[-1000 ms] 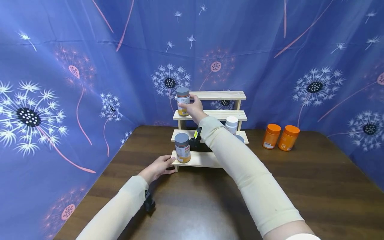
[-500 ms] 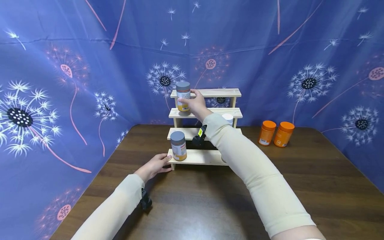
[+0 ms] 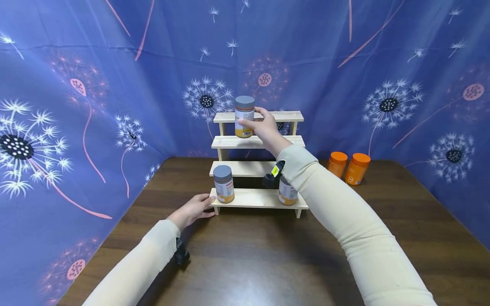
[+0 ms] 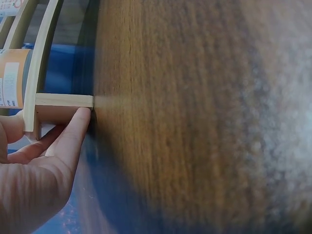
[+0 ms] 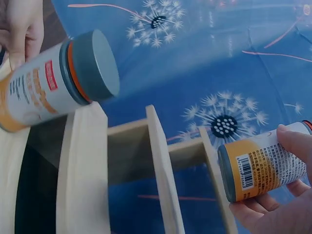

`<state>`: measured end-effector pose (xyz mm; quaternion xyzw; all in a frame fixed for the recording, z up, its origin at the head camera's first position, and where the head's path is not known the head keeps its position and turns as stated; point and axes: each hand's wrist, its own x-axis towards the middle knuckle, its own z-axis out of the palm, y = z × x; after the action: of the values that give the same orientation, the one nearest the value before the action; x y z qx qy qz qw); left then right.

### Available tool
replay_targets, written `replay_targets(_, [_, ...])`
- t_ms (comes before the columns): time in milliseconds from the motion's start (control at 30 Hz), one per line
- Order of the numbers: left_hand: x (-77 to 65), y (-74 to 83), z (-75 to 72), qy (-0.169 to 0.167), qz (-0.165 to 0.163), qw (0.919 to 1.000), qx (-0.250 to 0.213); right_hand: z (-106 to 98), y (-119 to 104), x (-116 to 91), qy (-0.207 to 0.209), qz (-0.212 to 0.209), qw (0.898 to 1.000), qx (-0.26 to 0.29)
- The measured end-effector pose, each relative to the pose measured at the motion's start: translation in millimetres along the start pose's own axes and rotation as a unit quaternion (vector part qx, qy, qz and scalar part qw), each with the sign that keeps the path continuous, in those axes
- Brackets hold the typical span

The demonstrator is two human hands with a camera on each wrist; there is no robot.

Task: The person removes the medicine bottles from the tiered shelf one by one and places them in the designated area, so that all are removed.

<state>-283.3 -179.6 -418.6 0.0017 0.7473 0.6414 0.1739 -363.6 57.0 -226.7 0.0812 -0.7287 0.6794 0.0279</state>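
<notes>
Grey-lidded jar (image 3: pixel 244 122), pinched in right hand (image 3: pixel 266 129), near top tier of four-tier wooden stand (image 3: pixel 255 197); left hand (image 3: pixel 191 211) pinches stand's bottom-left end; orange-lidded jars (image 3: pixel 357 170) right of stand.

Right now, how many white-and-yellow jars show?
3: the held jar in the right hand, the left jar and right jar near either end of the bottom shelf. The right sleeve may hide more.

1. A big blue cloth (image 3: pixel 306 42) hangs behind the worktop (image 3: pixel 245 250) and along both sides.
2. White dandelions (image 3: pixel 16 146) with black middles and pink flowers (image 3: pixel 264 79) are dotted over it.
3. The worktop is dark brown wood with stripy lines.
4. A shiny patch of light (image 3: pixel 241 291) shows on its near part.
</notes>
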Motion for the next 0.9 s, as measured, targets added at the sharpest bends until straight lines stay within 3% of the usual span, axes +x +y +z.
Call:
replay_targets(567, [1.6, 1.5, -2.4, -0.009, -0.002, 1.0000, -0.002, -62, -17, -1, 0.042, 0.017, 0.999, -0.021])
replay_targets(900, [-0.7, 0.4, -1.4, -0.006, -0.008, 1.0000, -0.001, -85, -9, -4, 0.065, 0.021, 0.997, -0.037])
